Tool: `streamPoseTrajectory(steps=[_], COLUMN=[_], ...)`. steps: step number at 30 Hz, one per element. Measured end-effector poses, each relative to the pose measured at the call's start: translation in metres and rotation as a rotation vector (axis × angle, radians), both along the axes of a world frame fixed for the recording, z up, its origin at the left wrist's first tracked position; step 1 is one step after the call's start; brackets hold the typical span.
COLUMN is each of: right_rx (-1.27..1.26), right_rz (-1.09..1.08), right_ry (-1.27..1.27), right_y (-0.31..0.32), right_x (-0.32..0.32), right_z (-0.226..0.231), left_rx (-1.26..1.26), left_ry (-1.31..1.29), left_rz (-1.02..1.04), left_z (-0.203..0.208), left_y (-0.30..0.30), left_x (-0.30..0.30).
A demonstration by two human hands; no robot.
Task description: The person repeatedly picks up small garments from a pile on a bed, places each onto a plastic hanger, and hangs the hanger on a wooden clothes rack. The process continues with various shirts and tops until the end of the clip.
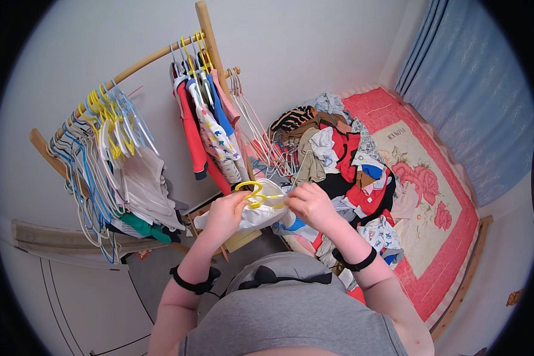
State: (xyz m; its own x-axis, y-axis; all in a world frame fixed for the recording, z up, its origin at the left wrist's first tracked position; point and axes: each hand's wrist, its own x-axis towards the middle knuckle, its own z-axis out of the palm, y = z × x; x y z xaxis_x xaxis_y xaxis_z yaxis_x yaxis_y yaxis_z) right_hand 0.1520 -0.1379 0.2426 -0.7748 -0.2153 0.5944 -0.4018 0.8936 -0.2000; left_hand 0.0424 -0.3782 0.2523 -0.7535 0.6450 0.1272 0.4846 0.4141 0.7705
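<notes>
In front of my chest a white garment [261, 221] hangs from a yellow clothes hanger [256, 203], its hook pointing up. My left hand [222, 213] is closed at the hanger's neck, beside the hook; whether its fingers also pinch cloth is hard to see. My right hand [312, 205] is closed in a pinch on the garment's neckline, near the other end of the hanger. The lower part of the garment hides behind my left wrist and forearm.
A wooden rack [154, 57] stands ahead on the left. It bears empty hangers [89, 172], hung white clothes [143, 178] and several coloured garments [210, 118]. A heap of clothes [338, 154] lies on the bed with a red floral cover [451, 261]. Blue curtains [474, 89] hang at the right.
</notes>
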Motion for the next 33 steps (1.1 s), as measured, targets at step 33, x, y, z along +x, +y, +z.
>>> streamPoseTrajectory(steps=[33], right_rx=[-0.937], right_rz=[0.056], right_ry=[-0.865], right_y=[0.014], right_x=[-0.014], right_z=[0.025], left_rx=[0.106], left_ry=[0.641], left_rz=[-0.053], left_z=[0.008], left_y=[-0.046], left_x=[-0.034])
